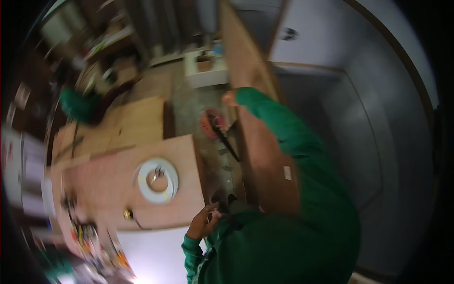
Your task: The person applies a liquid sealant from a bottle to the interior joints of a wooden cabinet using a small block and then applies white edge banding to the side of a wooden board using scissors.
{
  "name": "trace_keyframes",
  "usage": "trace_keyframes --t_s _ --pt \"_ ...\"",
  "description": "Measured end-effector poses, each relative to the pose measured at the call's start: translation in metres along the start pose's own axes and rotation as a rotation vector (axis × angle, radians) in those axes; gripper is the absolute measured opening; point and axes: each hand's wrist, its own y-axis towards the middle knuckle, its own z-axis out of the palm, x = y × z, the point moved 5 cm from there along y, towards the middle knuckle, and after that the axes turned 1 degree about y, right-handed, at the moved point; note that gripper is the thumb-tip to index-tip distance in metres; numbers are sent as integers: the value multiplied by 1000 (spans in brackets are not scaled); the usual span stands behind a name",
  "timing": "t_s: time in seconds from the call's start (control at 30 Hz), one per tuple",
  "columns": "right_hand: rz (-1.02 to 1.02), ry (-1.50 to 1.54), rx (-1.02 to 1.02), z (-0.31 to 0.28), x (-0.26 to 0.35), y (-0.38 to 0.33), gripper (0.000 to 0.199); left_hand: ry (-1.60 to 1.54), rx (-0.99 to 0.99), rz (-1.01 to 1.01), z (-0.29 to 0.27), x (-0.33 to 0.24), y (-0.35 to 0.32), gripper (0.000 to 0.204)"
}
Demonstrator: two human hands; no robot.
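Head view, and it's blurry as we lean over the bench: our right hand (230,98) reaches up at twelve o'clock onto the top edge of the tall upright brown board (265,165), its fingers hidden, so we cannot tell their grip. Our left hand (203,221) sits at six o'clock, fingers curled narrow by the board's foot, holding nothing we can make out. Best we brace that board top and bottom, keep it plumb. It's broad, flat, reddish-brown, with a small pale sticker.
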Motion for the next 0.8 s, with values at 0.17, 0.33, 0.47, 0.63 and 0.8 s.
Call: trace_keyframes --t_s 0.17,0.33,0.47,0.63,0.8 --pt "172 -102 36 -36 111 22 35 205 119 -11 -2 42 42 43" --pt "212 -206 8 -67 142 -5 29 332 327 83 7 4 111 42" --pt "225 -237 -9 -74 160 -26 25 339 309 216 38 -16 169 42" --pt "273 -159 76 -86 168 -27 27 353 542 62 81 -81 215 43" --pt "231 -167 -32 -89 145 -18 32 350 578 266 91 -75 224 45"
